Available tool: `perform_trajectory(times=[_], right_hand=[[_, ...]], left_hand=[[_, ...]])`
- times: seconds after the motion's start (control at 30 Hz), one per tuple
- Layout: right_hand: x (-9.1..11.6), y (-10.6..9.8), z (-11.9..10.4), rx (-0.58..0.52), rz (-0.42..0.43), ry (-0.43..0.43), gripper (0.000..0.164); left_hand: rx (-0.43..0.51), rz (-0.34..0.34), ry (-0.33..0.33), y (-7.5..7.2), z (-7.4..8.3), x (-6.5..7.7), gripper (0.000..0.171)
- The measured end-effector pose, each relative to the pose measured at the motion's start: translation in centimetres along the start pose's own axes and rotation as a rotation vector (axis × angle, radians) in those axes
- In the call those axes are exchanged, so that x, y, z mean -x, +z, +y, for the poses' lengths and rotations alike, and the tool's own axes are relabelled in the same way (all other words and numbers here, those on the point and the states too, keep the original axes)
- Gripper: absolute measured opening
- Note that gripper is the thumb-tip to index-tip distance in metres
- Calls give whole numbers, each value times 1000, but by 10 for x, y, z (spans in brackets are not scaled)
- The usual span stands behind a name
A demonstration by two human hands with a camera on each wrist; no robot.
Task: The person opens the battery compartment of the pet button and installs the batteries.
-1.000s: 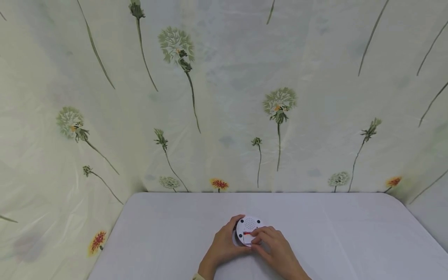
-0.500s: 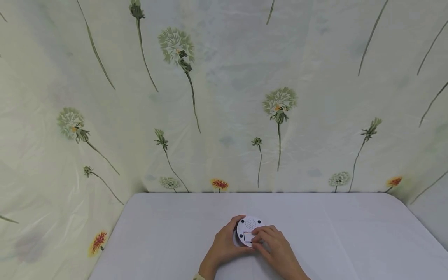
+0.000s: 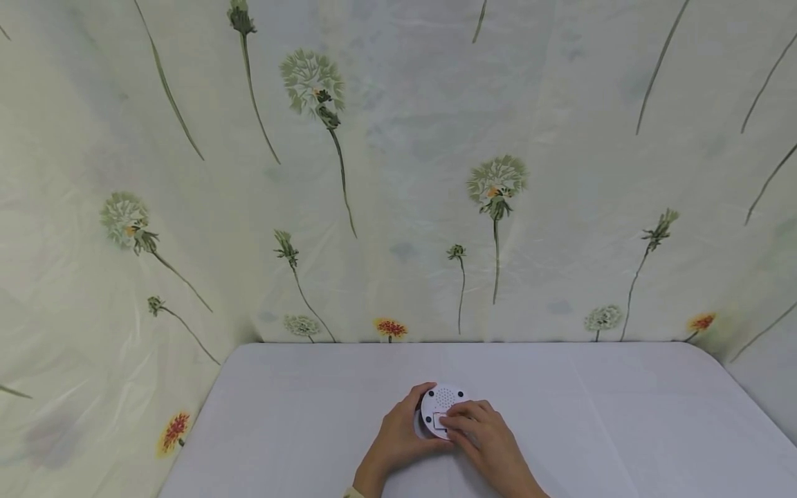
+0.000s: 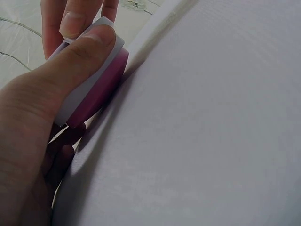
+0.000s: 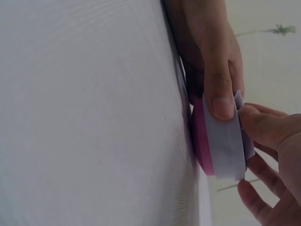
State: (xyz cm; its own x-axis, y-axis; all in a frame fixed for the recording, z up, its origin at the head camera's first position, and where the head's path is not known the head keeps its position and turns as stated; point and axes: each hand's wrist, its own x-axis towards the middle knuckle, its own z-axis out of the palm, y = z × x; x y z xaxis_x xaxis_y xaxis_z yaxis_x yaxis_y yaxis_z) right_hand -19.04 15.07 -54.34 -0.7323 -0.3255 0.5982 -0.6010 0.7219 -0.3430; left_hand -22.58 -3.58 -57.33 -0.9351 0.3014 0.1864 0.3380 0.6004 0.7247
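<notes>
A round white device (image 3: 444, 397) with a speaker-hole pattern and black feet faces up in the head view. Its pink other side shows in both wrist views, low against the white cloth. My left hand (image 3: 400, 434) grips it from the left, thumb along the near side and fingers round the far side. The right hand (image 3: 488, 437) is at the small rectangular battery cover (image 3: 438, 421), pinching it with thumb and fingertips. Seen from the right wrist, that white cover (image 5: 248, 143) stands slightly proud of the device's face. The right fingers hide part of the cover.
A white cloth-covered table (image 3: 299, 394) with rounded far corners lies under both hands. Behind and to the sides hangs a pale curtain (image 3: 398, 194) printed with dandelions.
A red-orange strip visible at the battery compartment a second ago is now covered by the white cover. My right fingertips have shifted slightly left over it; the left hand stays put.
</notes>
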Motion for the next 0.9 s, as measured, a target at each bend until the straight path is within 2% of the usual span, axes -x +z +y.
perform_trajectory(times=[0.3, 0.53, 0.9], right_hand=[[0, 2, -1, -34, 45, -2, 27], [2, 8, -1, -93, 82, 42, 29], [2, 8, -2, -141, 82, 76, 31]], left_hand=[[7, -15, -26, -3, 2, 1, 93], [9, -1, 2, -1, 2, 1, 92], [16, 0, -1, -3, 3, 2, 92]])
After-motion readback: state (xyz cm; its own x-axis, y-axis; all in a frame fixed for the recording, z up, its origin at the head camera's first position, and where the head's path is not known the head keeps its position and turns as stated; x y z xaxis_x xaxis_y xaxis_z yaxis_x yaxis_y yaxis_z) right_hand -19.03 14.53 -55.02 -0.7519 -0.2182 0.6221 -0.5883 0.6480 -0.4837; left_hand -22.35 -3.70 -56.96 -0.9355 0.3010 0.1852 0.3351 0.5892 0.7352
